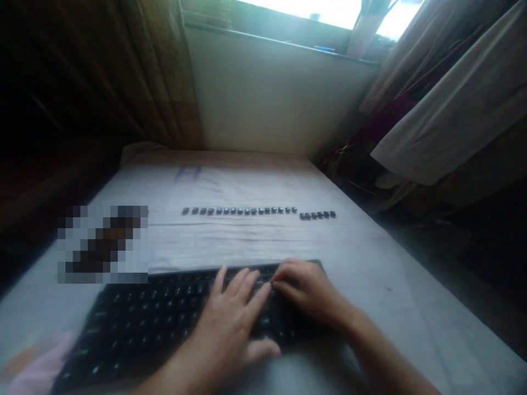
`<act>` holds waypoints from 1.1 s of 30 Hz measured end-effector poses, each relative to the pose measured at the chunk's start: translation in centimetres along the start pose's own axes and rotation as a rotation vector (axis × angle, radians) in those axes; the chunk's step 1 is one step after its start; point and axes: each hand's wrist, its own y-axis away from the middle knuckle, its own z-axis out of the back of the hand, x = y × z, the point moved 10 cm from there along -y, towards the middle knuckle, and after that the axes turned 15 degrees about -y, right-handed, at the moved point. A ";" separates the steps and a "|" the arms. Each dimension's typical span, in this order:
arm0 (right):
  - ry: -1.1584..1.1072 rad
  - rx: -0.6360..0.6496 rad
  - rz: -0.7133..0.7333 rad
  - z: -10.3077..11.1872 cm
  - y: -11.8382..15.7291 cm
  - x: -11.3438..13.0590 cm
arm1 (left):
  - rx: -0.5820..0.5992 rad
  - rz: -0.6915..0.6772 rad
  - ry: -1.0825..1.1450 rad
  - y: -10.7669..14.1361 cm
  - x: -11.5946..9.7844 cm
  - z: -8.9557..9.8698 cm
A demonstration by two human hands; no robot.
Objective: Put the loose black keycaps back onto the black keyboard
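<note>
A black computer keyboard (152, 310) lies on the white cloth, slanting down to the left. My left hand (233, 312) rests over the keys right of its middle, with fingers stretched out and apart. Beside it, my right hand (302, 288) is pinched at the keyboard's upper right part, thumb and forefinger pressed together at a key. Whatever is between those fingertips is too small and blurred to make out. Beyond the keyboard, small dark keycaps (240, 211) stand in a long row, and a shorter group of keycaps (318, 215) sits slightly nearer at its right end.
The white cloth (354, 263) covers a bed-like surface. A blurred-out, pixelated object (102, 244) lies at left. Pink fabric (41, 365) shows at the lower left corner. Curtains (152, 66) and hanging cloth (444, 120) flank a wall with a window (304, 16).
</note>
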 end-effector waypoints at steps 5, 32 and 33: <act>-0.031 -0.005 -0.023 0.3 -0.1 -0.3 | 0.006 -0.004 -0.004 -0.1 -0.1 0.2; 0.245 -0.547 -0.271 17.3 -3.1 -9.3 | -0.301 -0.105 -0.267 1.0 0.8 -1.7; 0.274 -0.554 -0.275 17.0 -3.3 -10.0 | -0.296 -0.104 -0.286 1.0 0.8 -2.2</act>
